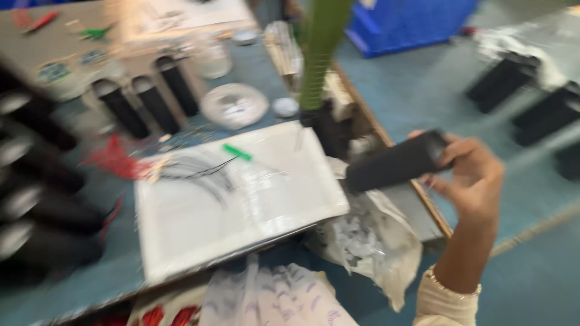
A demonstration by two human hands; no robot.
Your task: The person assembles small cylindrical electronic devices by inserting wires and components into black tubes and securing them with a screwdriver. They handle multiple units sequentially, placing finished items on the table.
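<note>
My right hand [468, 175] is raised at the right, past the table's edge, and grips a black cylinder [393, 164] by its right end. The cylinder lies nearly level and points left toward the table. My cream sleeve [444, 305] shows at the bottom. My left hand is not in view. A white tray [181, 235] lies on the table to the left of the cylinder, with thin black wires [202, 172] and a small green piece [237, 151] on it. The picture is blurred by motion.
Several black cylinders [148, 102] stand on the table at the back and left, more [513, 78] on the floor at the right. A green post [323, 51] rises by the table edge. Crumpled plastic bags [368, 241] hang in front. A blue crate [411, 21] sits beyond.
</note>
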